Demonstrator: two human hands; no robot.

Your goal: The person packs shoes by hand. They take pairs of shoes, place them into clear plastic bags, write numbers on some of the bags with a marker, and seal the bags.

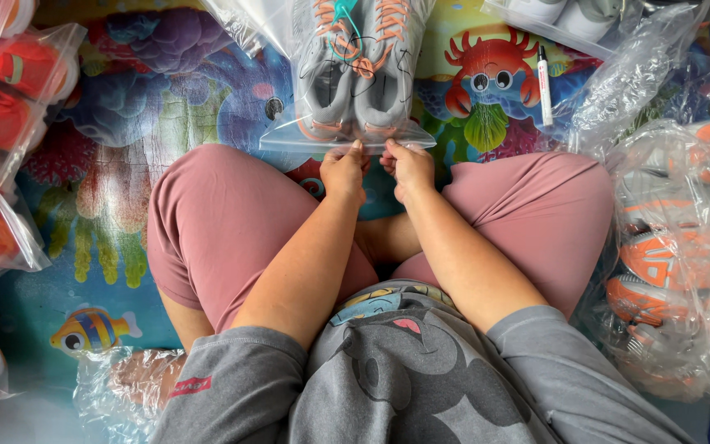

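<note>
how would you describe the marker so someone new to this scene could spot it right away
Start at the sea-themed mat the person sits on and find the red crab printed near its top. The marker lies just right of the crab, loose on the mat beside a clear bag. It is the only slim white stick, black-capped, among bagged shoes.

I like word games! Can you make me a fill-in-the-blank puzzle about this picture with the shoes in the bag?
1. Both hands, the left hand and right hand, pinch the edge of a clear plastic ____.
2. Inside that bag sits a pair of grey ____ with orange laces.
3. On the mat, the red sea animal with big eyes is a ____.
4. The white marker pen lies to the ____ of that animal.

Missing words: bag; shoes; crab; right
</note>
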